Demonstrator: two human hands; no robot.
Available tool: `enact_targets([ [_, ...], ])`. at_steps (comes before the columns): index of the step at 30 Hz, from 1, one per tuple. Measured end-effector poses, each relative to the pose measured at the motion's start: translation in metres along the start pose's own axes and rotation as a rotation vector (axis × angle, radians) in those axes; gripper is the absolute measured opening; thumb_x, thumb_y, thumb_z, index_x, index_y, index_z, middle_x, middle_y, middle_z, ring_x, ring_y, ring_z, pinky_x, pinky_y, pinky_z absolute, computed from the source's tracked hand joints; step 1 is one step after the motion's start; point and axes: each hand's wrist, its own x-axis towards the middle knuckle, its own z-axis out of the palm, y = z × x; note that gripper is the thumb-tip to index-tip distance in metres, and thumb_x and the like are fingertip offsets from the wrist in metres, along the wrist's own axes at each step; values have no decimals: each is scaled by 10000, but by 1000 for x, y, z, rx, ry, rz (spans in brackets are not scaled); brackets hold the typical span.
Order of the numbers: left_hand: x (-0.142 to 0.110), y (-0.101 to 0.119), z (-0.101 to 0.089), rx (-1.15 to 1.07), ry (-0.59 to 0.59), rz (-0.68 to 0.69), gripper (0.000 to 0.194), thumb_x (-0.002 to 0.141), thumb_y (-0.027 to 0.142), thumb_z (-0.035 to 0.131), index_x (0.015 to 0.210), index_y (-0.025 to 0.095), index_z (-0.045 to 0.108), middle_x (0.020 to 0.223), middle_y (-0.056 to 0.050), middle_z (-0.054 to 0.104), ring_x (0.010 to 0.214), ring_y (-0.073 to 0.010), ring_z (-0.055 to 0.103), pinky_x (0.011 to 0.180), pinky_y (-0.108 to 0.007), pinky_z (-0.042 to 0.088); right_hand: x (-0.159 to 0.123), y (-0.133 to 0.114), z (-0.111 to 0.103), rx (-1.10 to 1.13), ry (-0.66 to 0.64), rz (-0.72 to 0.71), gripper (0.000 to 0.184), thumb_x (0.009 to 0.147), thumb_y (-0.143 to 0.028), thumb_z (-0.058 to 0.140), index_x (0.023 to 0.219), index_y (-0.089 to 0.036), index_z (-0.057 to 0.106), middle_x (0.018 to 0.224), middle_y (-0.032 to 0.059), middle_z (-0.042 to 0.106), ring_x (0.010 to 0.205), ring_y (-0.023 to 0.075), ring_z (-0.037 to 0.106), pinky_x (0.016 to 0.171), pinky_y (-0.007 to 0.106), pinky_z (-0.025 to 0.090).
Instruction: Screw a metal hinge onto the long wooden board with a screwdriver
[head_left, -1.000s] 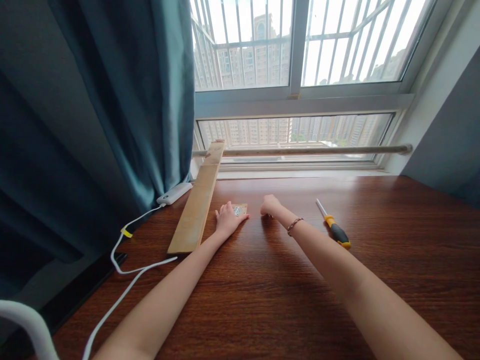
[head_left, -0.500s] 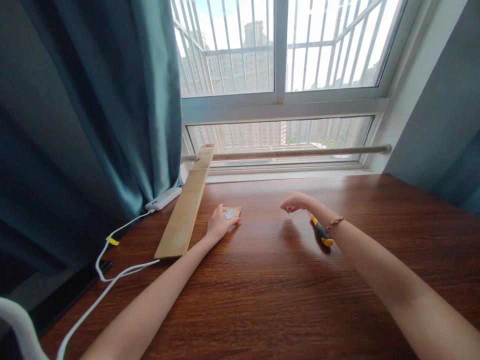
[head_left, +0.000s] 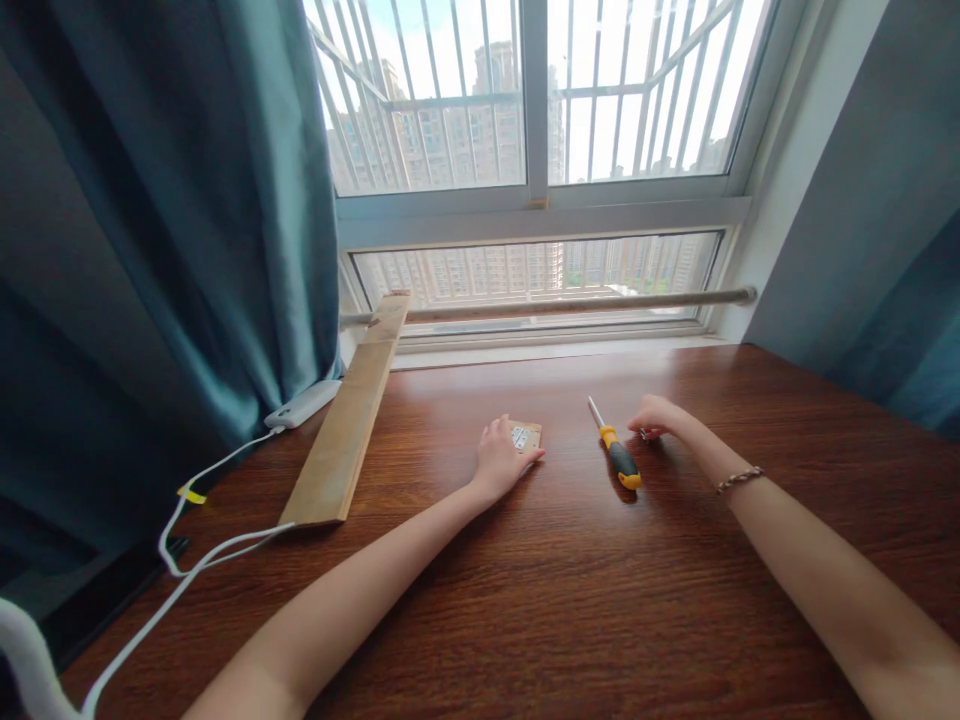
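My left hand (head_left: 498, 462) lies flat, fingers stretched, on a small wooden block (head_left: 526, 437) that carries a metal hinge plate. A yellow-and-black screwdriver (head_left: 615, 454) lies on the dark wooden table (head_left: 570, 600) between my two hands. Just right of the screwdriver, my right hand (head_left: 658, 415) rests on the table with its fingers pinched on a small item I cannot make out. A bead bracelet sits on my right wrist.
A long wooden slat (head_left: 346, 418) leans from the table up to the window sill at the left. A white power bank (head_left: 304, 403) with a white cable (head_left: 196, 545) lies beside a teal curtain (head_left: 165, 220). A rod (head_left: 570, 303) runs along the window.
My left hand has slid the small block to the right, away from the slat. My right hand crossed over the screwdriver and came down on the table at its right side.
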Motion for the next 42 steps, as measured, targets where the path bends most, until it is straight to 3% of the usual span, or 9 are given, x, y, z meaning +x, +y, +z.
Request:
enact_targets([
  [6, 6, 23, 19, 111, 12, 48, 894, 660, 642, 580, 1285, 30, 396, 1182, -222, 530, 1133, -321, 462, 1031, -408, 239, 8, 4, 8, -110, 13, 15, 147, 597, -73, 689, 721, -20, 630, 555, 83, 587, 459, 187, 593, 399, 225, 458],
  [13, 10, 35, 13, 326, -6, 28, 943, 671, 712, 483, 1284, -2, 429, 1113, -286, 561, 1130, -409, 438, 1035, -523, 134, 8, 7, 2, -110, -13, 14, 98, 620, -101, 692, 668, -34, 638, 535, 81, 595, 469, 168, 596, 421, 214, 465],
  [19, 9, 33, 2, 401, -38, 10, 981, 667, 729, 460, 1296, -22, 417, 1095, -307, 568, 1124, -426, 441, 1033, -539, 98, 5, 12, -5, -46, -40, 23, 76, 631, -96, 677, 634, -41, 625, 551, 74, 604, 483, 141, 591, 437, 192, 474],
  [28, 3, 0, -24, 535, -54, -92, 932, 693, 721, 431, 1312, 25, 401, 1060, -262, 601, 1042, -388, 514, 990, -514, 215, 9, 21, -7, -24, -22, 49, 107, 613, -100, 700, 666, -33, 634, 566, 91, 618, 493, 153, 598, 439, 202, 479],
  [34, -4, -24, -28, 542, -32, -96, 958, 691, 748, 385, 1299, 8, 402, 1062, -281, 584, 1027, -398, 516, 963, -521, 247, 7, 22, -6, -57, -13, 26, 103, 632, -120, 693, 651, -39, 632, 558, 87, 614, 506, 155, 601, 461, 210, 474],
  [38, -6, -39, -36, 506, -9, -41, 977, 679, 775, 354, 1319, 37, 380, 1203, -270, 515, 1171, -411, 412, 990, -492, 242, 3, 20, -12, -118, 69, -50, 172, 615, -198, 733, 605, -68, 622, 601, 124, 626, 657, 231, 634, 529, 244, 466],
  [42, 4, -77, -72, 490, 161, -14, 863, 748, 682, 384, 1324, 40, 347, 1364, -233, 382, 1319, -357, 226, 1052, -446, 183, -15, 3, -16, -121, 243, -193, 127, 699, -232, 681, 689, -124, 614, 824, 131, 657, 883, 231, 605, 624, 214, 436],
])
